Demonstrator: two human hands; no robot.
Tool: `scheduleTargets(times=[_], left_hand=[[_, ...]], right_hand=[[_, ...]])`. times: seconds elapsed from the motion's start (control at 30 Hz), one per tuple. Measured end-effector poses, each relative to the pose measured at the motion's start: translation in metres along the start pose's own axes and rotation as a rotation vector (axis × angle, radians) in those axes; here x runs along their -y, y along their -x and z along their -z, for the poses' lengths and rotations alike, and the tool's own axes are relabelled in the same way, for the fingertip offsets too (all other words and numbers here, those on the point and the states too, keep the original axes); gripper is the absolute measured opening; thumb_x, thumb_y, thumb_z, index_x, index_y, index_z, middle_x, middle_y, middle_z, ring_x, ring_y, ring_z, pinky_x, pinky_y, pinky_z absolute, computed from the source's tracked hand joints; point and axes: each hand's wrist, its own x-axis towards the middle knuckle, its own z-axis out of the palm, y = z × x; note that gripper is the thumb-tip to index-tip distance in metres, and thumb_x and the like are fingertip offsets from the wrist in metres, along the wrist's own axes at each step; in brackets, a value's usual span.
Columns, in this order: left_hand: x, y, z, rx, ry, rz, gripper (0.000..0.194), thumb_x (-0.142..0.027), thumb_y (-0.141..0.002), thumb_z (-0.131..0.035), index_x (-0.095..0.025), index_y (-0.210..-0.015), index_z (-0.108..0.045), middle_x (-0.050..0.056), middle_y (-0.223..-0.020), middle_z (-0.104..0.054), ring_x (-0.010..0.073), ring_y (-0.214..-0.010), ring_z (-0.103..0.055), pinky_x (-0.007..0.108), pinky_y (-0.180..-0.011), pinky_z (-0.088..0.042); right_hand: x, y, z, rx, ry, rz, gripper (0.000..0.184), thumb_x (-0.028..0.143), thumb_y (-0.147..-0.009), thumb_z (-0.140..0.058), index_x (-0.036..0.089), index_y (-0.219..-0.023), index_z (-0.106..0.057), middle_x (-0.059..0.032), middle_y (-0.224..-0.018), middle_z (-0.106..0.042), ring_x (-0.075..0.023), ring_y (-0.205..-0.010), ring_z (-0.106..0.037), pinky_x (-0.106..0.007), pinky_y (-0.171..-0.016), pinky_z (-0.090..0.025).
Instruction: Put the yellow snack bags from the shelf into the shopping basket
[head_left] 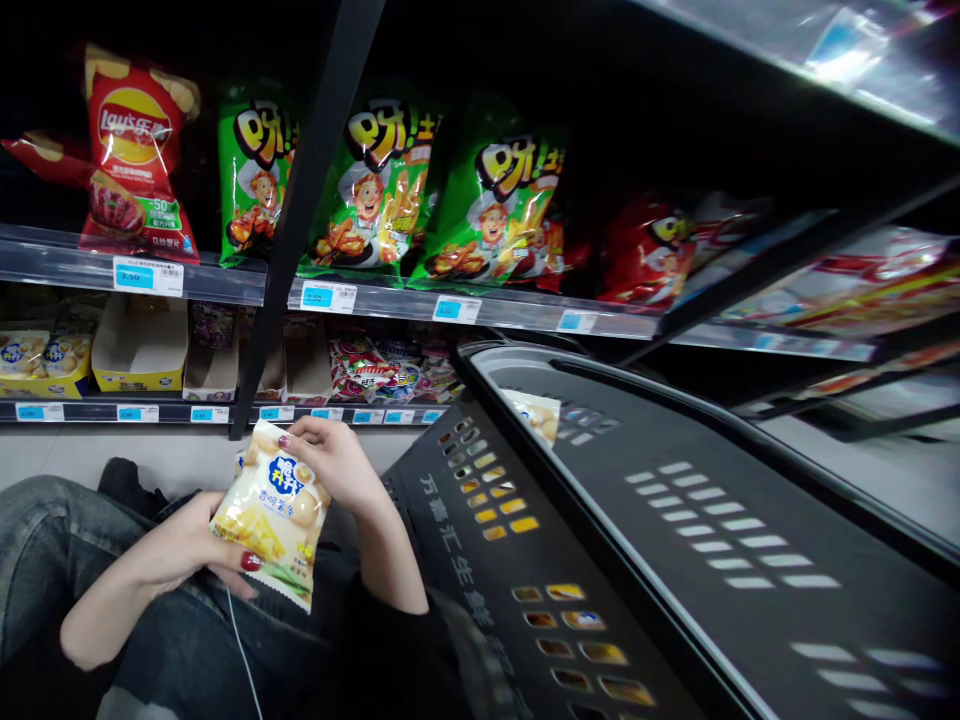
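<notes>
A small cream and yellow snack bag [274, 510] with a blue logo and a picture of fries is held tilted above my lap. My left hand [199, 545] grips its lower left edge, with the thumb lying across the front. At the top right corner my right hand [330, 455] pinches the same bag, fingers partly behind it. Part of a second bag seems to show behind its left edge, but I cannot tell for sure. Right beside my right forearm stands a dark grey shopping basket [442, 520]; a similar cream bag [536, 412] shows inside it.
Ahead, a shelf [225, 285] carries a red chip bag [135, 160] and several green snack bags [491, 215]. Below, a yellow and white carton [142, 335] stands among small packets [364, 365]. A black upright post [304, 170] crosses the shelves. A thin white cord [240, 640] hangs over my lap.
</notes>
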Motion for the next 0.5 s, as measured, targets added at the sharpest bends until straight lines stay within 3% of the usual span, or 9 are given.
scheduleTargets(times=[0.2,0.37,0.43,0.5], left_hand=[[-0.001,0.002,-0.002,-0.013,-0.025,-0.027,0.04,-0.009,-0.056,-0.076,-0.009,-0.093,-0.064,0.011,-0.087,-0.071,0.0263,-0.077,-0.066,0.034,-0.059,-0.056],[0.002,0.004,0.005,0.041,0.046,-0.051,0.046,-0.009,-0.056,-0.076,-0.013,-0.099,-0.062,0.011,-0.095,-0.069,0.0291,-0.087,-0.063,0.039,-0.064,-0.055],[0.004,0.003,0.012,0.128,0.147,-0.089,0.047,-0.017,-0.056,-0.077,-0.015,-0.101,-0.062,0.013,-0.106,-0.064,0.0311,-0.091,-0.061,0.043,-0.064,-0.055],[0.007,-0.001,0.02,0.241,0.258,-0.091,0.047,-0.038,-0.064,-0.07,-0.013,-0.103,-0.062,0.017,-0.116,-0.058,0.0357,-0.099,-0.056,0.049,-0.064,-0.054]], right_hand=[[0.026,0.016,0.005,-0.039,0.019,0.135,0.012,0.026,-0.073,-0.06,0.017,-0.065,-0.062,-0.0001,-0.062,-0.061,-0.0139,-0.061,-0.055,-0.022,-0.054,-0.04],[0.036,0.028,0.014,0.051,-0.119,0.148,0.009,0.025,-0.076,-0.06,0.018,-0.07,-0.062,0.0011,-0.065,-0.06,-0.0121,-0.059,-0.053,-0.022,-0.055,-0.041],[0.037,0.031,0.02,0.103,-0.206,0.173,0.008,0.025,-0.076,-0.061,0.019,-0.072,-0.063,0.0014,-0.067,-0.06,-0.0119,-0.06,-0.053,-0.022,-0.056,-0.042],[0.035,0.033,0.027,0.162,-0.285,0.252,0.009,0.026,-0.077,-0.061,0.02,-0.072,-0.064,0.0005,-0.069,-0.062,-0.0137,-0.065,-0.055,-0.025,-0.061,-0.044]])
